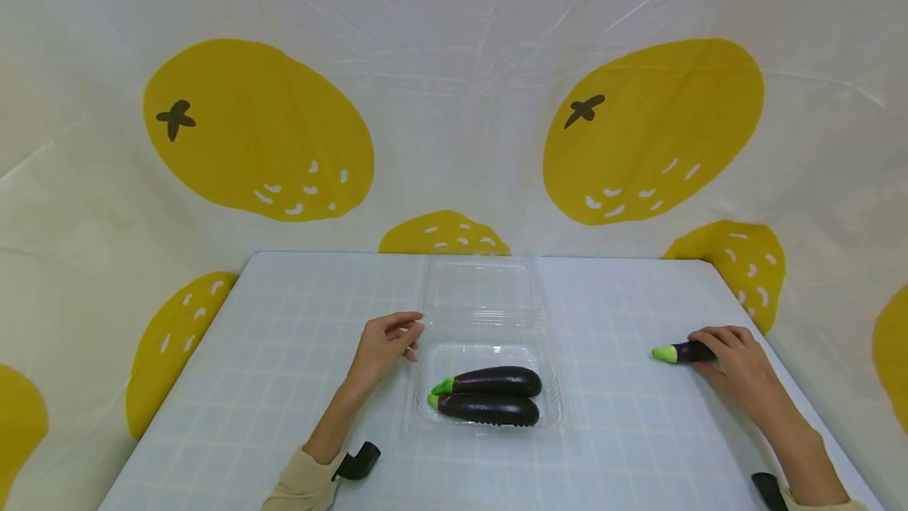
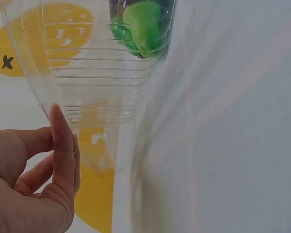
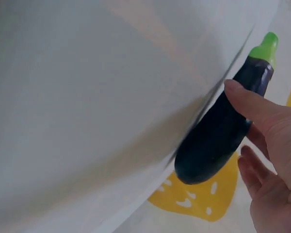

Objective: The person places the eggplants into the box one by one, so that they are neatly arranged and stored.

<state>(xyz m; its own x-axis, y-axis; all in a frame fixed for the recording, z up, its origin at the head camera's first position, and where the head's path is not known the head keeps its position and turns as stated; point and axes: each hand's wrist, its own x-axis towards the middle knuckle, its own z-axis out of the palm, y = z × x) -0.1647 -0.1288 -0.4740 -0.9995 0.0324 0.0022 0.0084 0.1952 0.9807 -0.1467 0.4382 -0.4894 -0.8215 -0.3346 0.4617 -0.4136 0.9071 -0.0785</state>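
My right hand [image 1: 734,361] grips a dark eggplant [image 3: 216,124] with a green stem end, near the table's right edge. In the right wrist view, thumb and fingers lie on either side of its middle, and the rounded end shows below. A clear plastic clamshell container [image 1: 552,408] stands on the table with its lid [image 1: 482,284] folded back. Inside its base, two eggplants [image 1: 496,381] lie side by side, green ends to the left. My left hand [image 1: 383,345] is at the container's left side, near the hinge, fingers loosely bent at the rim; firm contact cannot be made out.
A pale checked cloth [image 1: 610,440] covers the table. Behind it and along both sides hangs a white curtain [image 1: 454,101] printed with large yellow fruit shapes. A black strap piece [image 1: 359,461] sits at the left wrist.
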